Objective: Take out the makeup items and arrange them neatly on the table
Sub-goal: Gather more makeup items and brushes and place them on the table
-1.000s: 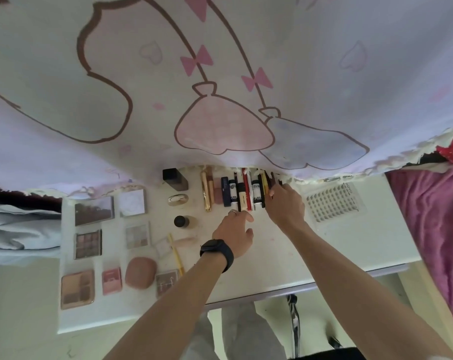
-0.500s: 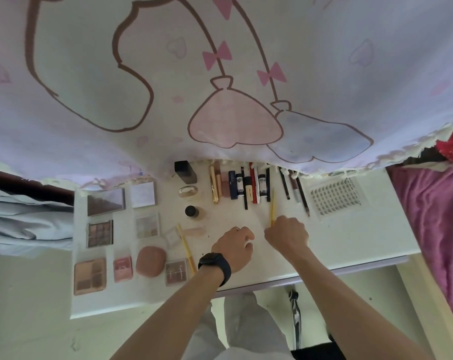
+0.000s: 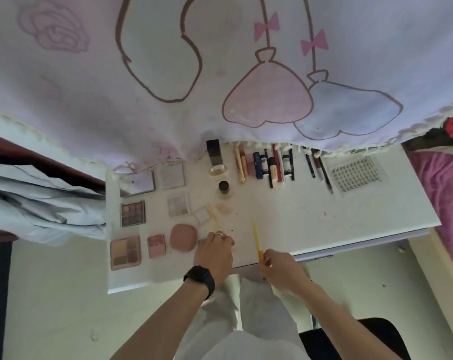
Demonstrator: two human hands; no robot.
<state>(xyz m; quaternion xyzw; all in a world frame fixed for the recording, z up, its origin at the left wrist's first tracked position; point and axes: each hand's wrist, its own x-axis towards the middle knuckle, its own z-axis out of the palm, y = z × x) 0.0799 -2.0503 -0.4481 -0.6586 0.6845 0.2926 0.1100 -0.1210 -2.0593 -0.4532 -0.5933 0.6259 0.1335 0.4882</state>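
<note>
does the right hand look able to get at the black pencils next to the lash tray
Probably, but not freely: bare table lies between the right hand and the black pencils, and nothing covers their near ends, yet the hand grips a yellow pencil.

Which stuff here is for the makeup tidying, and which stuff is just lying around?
For the job:
- yellow pencil, held in the right hand
- dark eyeshadow palette
- pink compact
- row of tubes and pencils
- false lash tray
- white table

Just lying about:
- cartoon curtain
- grey cloth
- magenta blanket
</note>
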